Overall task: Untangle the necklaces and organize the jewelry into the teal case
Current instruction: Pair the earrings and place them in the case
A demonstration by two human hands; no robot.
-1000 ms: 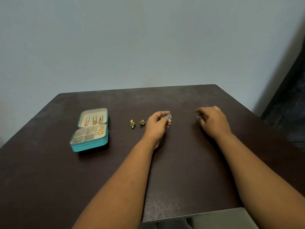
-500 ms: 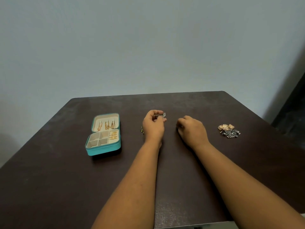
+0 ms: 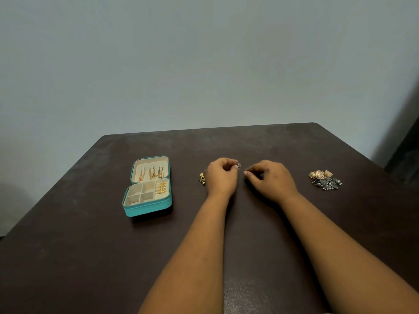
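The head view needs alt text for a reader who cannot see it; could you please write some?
A person's left hand pinches a small silver jewelry piece above a dark table, the right hand close beside it with fingers curled. An open teal case holding gold pieces lies to the left, a small gold-and-green earring beside the left hand, and a jewelry pile to the right.

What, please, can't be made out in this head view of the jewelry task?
- Silver piece in the left hand: too small to identify.
- Right hand grip: whether it pinches anything, too small to tell.
- Green earrings: partly hidden behind the left hand.
- Pile: pieces too small to separate.
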